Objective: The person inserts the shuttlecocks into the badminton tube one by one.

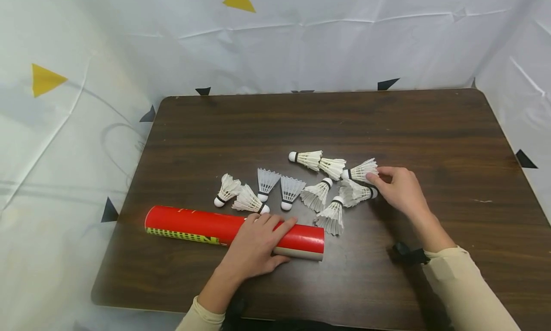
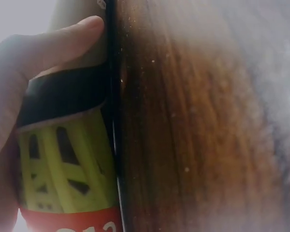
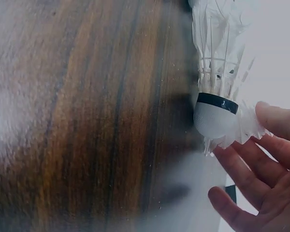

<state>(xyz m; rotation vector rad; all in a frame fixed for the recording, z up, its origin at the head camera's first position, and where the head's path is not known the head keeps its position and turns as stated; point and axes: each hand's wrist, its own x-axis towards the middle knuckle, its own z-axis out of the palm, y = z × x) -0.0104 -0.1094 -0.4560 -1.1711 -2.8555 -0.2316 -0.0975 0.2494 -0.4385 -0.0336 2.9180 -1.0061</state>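
Observation:
A red shuttlecock tube (image 1: 189, 218) with a yellow-green patterned band lies across the near left of the table. My left hand (image 1: 255, 245) grips it from above, fingers over the top and thumb on the near side; in the left wrist view the thumb lies along the tube (image 2: 67, 169). My right hand (image 1: 402, 192) pinches the feather edge of a white shuttlecock (image 1: 361, 171) at the right end of a loose cluster. Just below that one lies another feather shuttlecock (image 1: 356, 193), its black-banded cork (image 3: 215, 123) close to my right fingers in the right wrist view.
Several more shuttlecocks lie beyond the tube, among them two paler ones (image 1: 291, 190) with regular skirts and a feather pair (image 1: 228, 187) at the left. The dark wood table (image 1: 452, 144) has white sheeting (image 1: 323, 53) behind it and at both sides.

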